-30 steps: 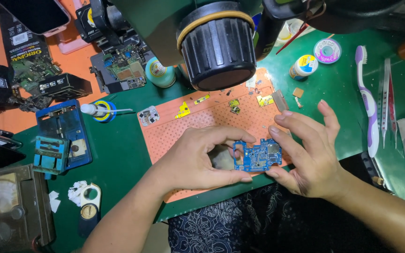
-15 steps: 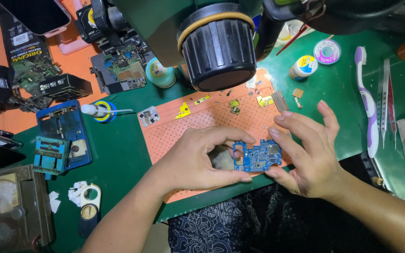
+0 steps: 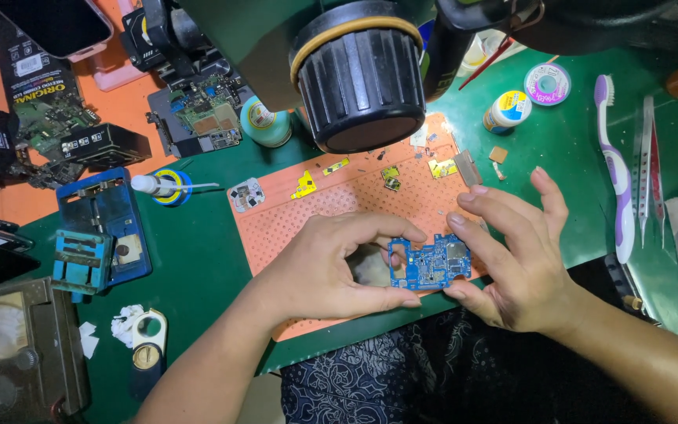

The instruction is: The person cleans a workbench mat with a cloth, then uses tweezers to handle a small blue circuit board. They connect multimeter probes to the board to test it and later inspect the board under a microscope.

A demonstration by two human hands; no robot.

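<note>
Both hands pinch a small blue circuit board [image 3: 431,265] over the near-right part of an orange perforated mat [image 3: 331,212], close to the near edge of the green workbench [image 3: 198,243]. Left hand [image 3: 331,271] curls w/ thumb under and fingers on top of the board's left end; right hand [image 3: 515,259] grips the right end btwn thumb and index, other fingers spread upward. Board looks roughly flat, component side up; can't tell if it touches the mat. Small yellow and metal parts [image 3: 390,174] lie scattered along the mat's far edge, under a black microscope lens barrel [image 3: 361,74] w/ a yellow ring. Left of the mat: blue board holder [image 3: 100,232], a syringe [image 3: 168,185] on a tape roll, white crumpled bits [image 3: 123,323]. Far-left corner area: more boards [image 3: 202,118] and black boxes on an orange sheet. Right side of the bench: purple-white toothbrush [image 3: 612,165], tweezers [image 3: 647,169] beside it, small round tub [image 3: 506,111], solder-wire spool [image 3: 547,83]. Near-left corner: grey meter [image 3: 9,353].
</note>
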